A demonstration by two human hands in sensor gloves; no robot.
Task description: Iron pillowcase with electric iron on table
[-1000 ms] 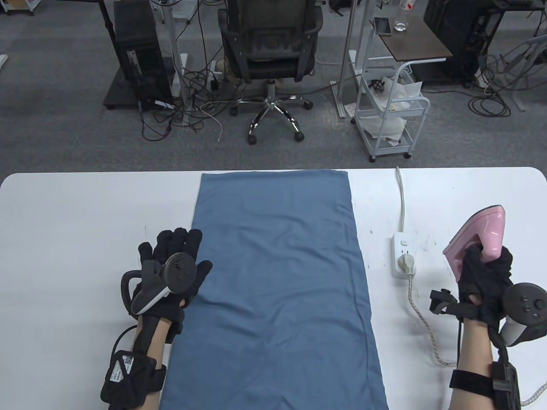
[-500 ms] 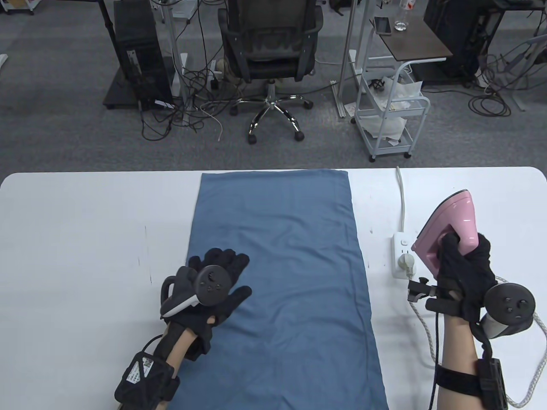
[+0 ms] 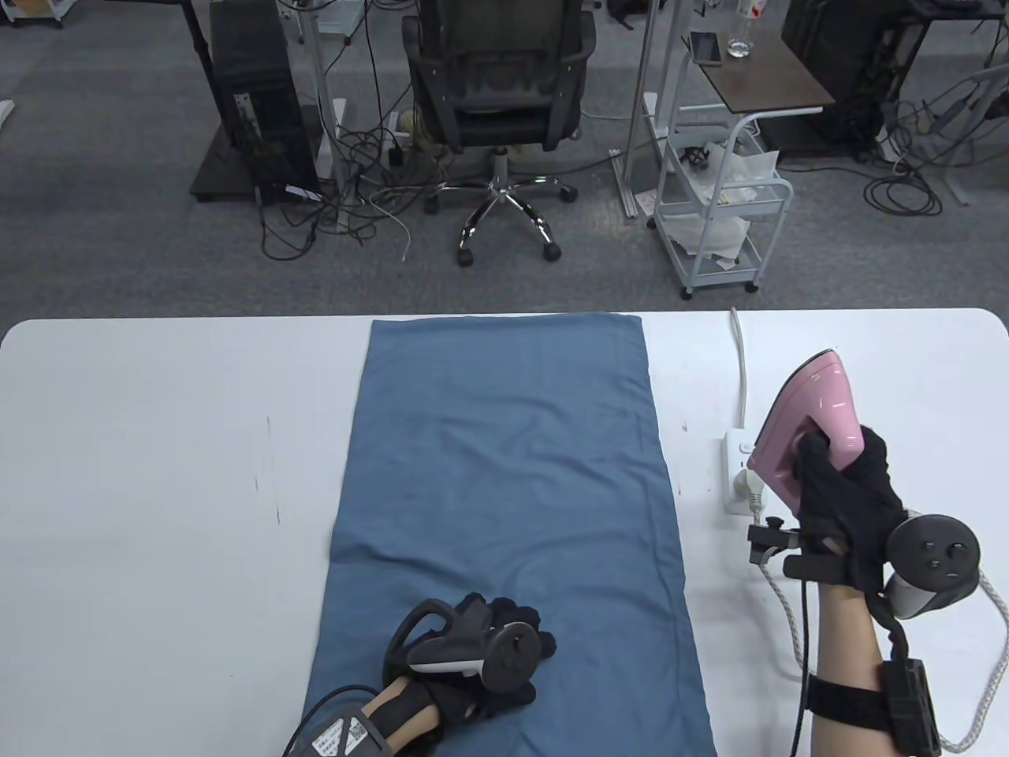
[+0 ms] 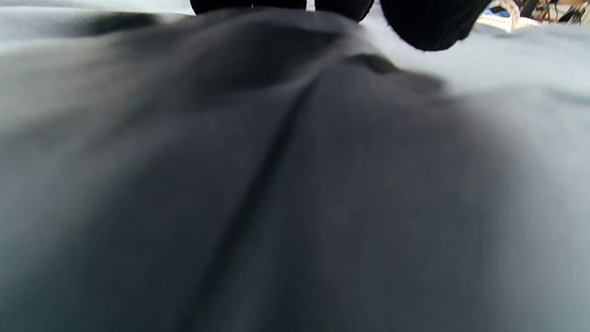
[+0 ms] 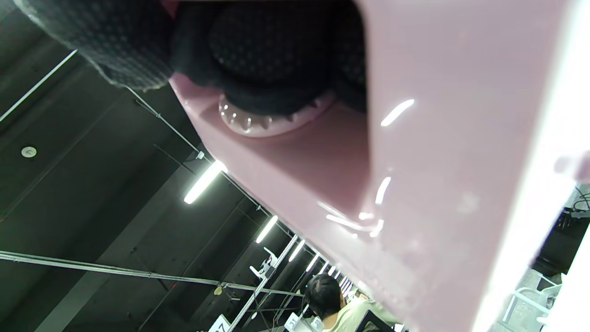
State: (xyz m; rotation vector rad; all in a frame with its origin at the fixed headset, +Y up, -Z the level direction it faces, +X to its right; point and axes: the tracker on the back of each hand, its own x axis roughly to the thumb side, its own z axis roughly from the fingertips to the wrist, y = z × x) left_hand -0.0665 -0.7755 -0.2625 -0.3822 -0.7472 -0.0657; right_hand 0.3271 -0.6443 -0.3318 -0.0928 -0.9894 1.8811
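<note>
An office floor with a black swivel chair (image 3: 498, 87) and a white cart (image 3: 721, 213) lies beyond the white table (image 3: 158, 489), on which the blue pillowcase (image 3: 508, 505) lies flat, running from the far edge to the near edge. Since half a second ago the left hand (image 3: 481, 662) has slid down and right along the cloth to its near end, where it rests on the fabric with fingers curled; whether they pinch the cloth cannot be told. The right hand (image 3: 847, 505) grips the handle of the pink iron (image 3: 804, 426), raised nose-up and a little further left than before, now overlapping the white power strip (image 3: 737, 465) beside the pillowcase. A label on the left wrist strap is too small to read. In the left wrist view, blurred dark cloth fills the frame with gloved fingertips (image 4: 428, 23) at the top. In the right wrist view, gloved fingers (image 5: 267, 50) wrap the iron's handle above a ridged dial (image 5: 272, 122); small signs far below are unreadable.
</note>
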